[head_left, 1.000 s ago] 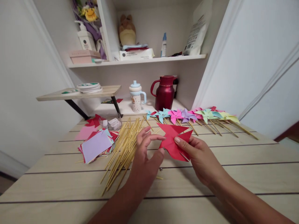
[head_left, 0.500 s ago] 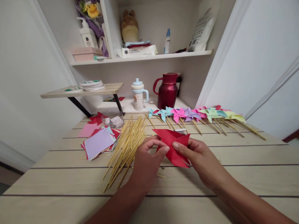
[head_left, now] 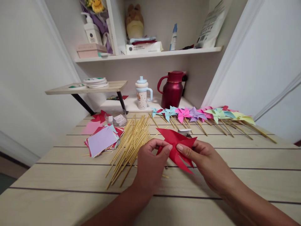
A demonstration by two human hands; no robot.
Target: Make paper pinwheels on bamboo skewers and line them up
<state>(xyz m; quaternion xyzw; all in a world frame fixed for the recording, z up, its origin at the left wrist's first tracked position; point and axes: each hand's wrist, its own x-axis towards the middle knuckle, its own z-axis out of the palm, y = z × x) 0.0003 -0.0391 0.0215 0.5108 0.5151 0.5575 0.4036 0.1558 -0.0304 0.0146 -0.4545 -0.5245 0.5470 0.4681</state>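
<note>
I hold a red cut paper square [head_left: 176,142] above the middle of the wooden table [head_left: 70,179], its corners partly folded toward the centre. My left hand [head_left: 150,163] pinches its left side with thumb and fingers closed. My right hand [head_left: 199,160] grips its right side, the thumb pressed on the centre. A loose pile of bamboo sticks [head_left: 130,142] lies just left of my left hand. Further left is a stack of coloured paper squares [head_left: 101,142].
A row of finished paper pinwheels [head_left: 202,114] on sticks lies along the far right of the table. Behind stand a red jug [head_left: 172,89], a small lidded cup [head_left: 142,93], a low side shelf with tape rolls [head_left: 95,82] and a wall shelf with bottles and boxes.
My left hand went from open beside the red paper to pinching its left side. Another corner has been folded toward the centre. The view shifted slightly left.
</note>
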